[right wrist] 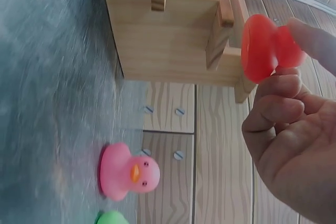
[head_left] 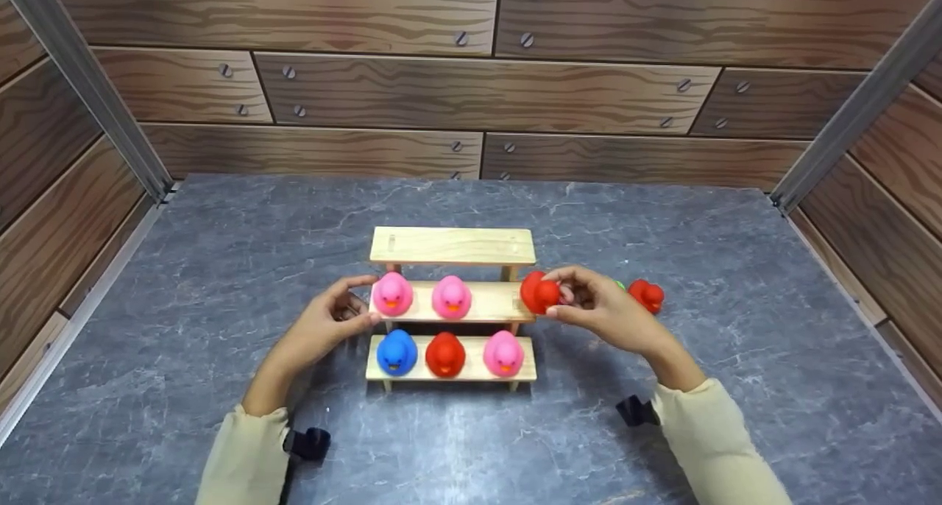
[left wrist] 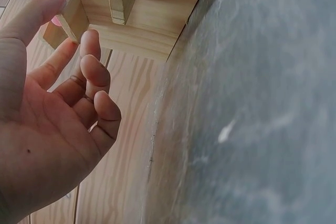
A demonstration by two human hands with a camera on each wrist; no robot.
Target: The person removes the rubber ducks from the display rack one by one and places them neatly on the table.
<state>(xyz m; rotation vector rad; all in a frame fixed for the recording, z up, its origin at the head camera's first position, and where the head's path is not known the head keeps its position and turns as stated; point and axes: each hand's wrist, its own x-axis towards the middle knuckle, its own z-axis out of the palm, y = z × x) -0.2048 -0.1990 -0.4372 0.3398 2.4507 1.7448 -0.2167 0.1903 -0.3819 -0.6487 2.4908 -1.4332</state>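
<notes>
Bottom shelf (head_left: 475, 365), nearest: blue duck (head_left: 397, 353), front red duck (head_left: 445, 355), pink duck (head_left: 503, 354). Middle shelf (head_left: 491, 302): left hand (head_left: 324, 313), fingers pinching the shelf's left end; pair of pink ducks (head_left: 451, 297); right hand (head_left: 605, 304), fingers clamped on the held red duck (head_left: 539, 293), which lies between thumb and fingers at the shelf's right end. Top shelf (head_left: 452, 246), rearmost.

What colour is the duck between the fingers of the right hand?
The duck is red; it shows best in the right wrist view.
</notes>
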